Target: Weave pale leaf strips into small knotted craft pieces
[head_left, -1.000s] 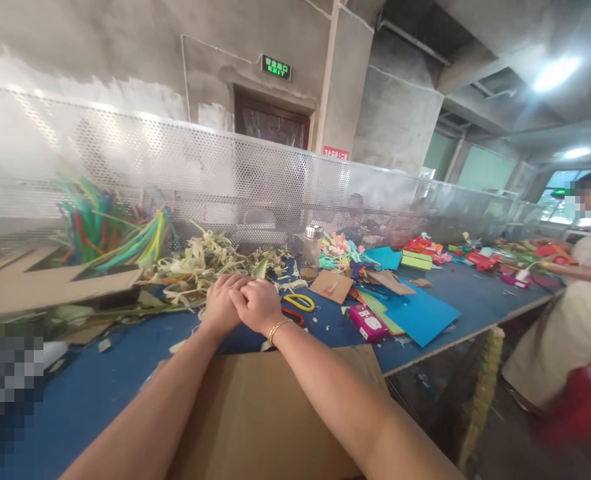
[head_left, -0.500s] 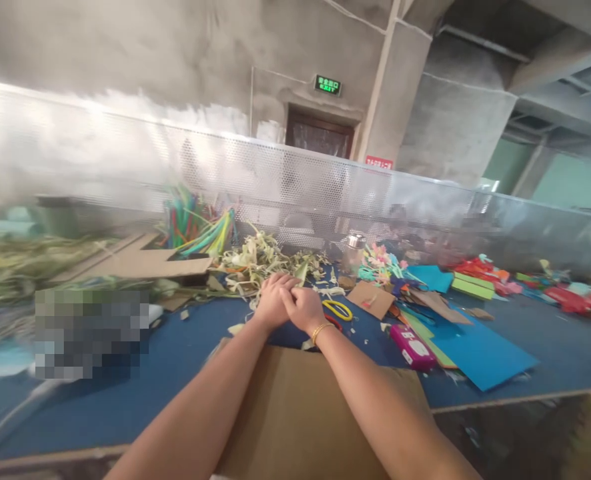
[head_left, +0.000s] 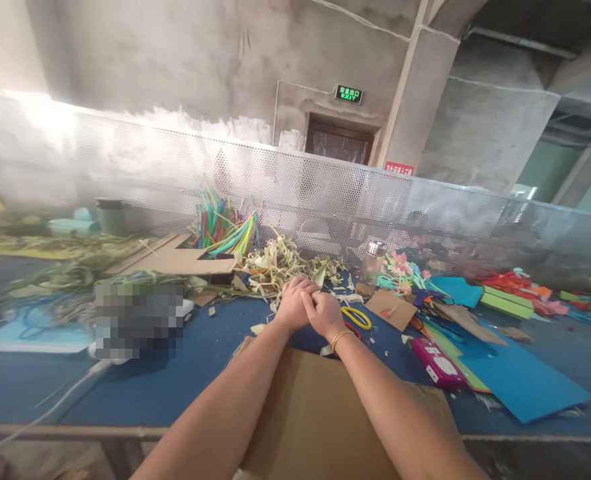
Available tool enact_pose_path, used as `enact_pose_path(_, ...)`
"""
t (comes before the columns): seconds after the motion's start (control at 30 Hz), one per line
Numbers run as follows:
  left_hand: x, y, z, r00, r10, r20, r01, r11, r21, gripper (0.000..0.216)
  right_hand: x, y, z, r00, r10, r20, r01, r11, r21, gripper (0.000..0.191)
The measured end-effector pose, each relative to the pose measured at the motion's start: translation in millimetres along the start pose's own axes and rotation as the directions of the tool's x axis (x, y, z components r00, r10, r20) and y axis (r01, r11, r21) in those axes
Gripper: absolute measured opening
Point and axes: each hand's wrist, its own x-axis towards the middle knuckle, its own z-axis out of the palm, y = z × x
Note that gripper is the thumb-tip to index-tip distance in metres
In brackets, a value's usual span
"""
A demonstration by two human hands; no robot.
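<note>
Leaf strips (head_left: 280,263) lie beside left hand (head_left: 295,303); cardboard box (head_left: 175,261) holds straws (head_left: 223,227).

Left of the hands (head_left: 306,308) the blue surface (head_left: 175,387) lay free; ahead leaf strips (head_left: 280,263) closed the way; yellow scissors (head_left: 356,317) and a pink box (head_left: 438,363) crowded the right.

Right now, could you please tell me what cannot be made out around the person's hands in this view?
Head view:
Whether the left hand and right hand hold anything: their clasped fingers cover it.
The yellow loop: the right hand hides its near end.
The cardboard sheet: forearms and the bottom edge cut it off.
Pink box print: too small.
</note>
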Motion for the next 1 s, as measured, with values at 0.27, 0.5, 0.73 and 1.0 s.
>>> enact_pose_path(0.27, 0.3, 2.4, -1.8, 1.0, -0.014, 0.019, 0.014, 1.0, -0.006, 0.027, 0.2, 0.5, 0.8, 1.0, 0.008, 0.015, -0.008, 1.0, -0.014, 0.054)
enact_pose_path(0.5, 0.5, 1.9, -1.8, 0.999, -0.019, 0.043, 0.019, 1.0, 0.008, 0.025, -0.7, 0.7, -0.3, 1.0, 0.004, 0.023, -0.003, 1.0, -0.019, 0.055)
enact_pose_path(0.73, 0.4, 0.7, -1.3, 0.998, -0.018, 0.06, 0.018, 1.0, -0.008, 0.027, 0.0, 1.0, -0.6, 0.999, 0.012, 0.038, -0.011, 1.0, -0.014, 0.055)
enact_pose_path(1.0, 0.6, -0.2, -0.4, 0.998, -0.014, 0.059, 0.015, 1.0, -0.001, 0.027, -0.6, -0.4, -2.6, 0.999, 0.009, 0.031, -0.009, 1.0, -0.006, 0.055)
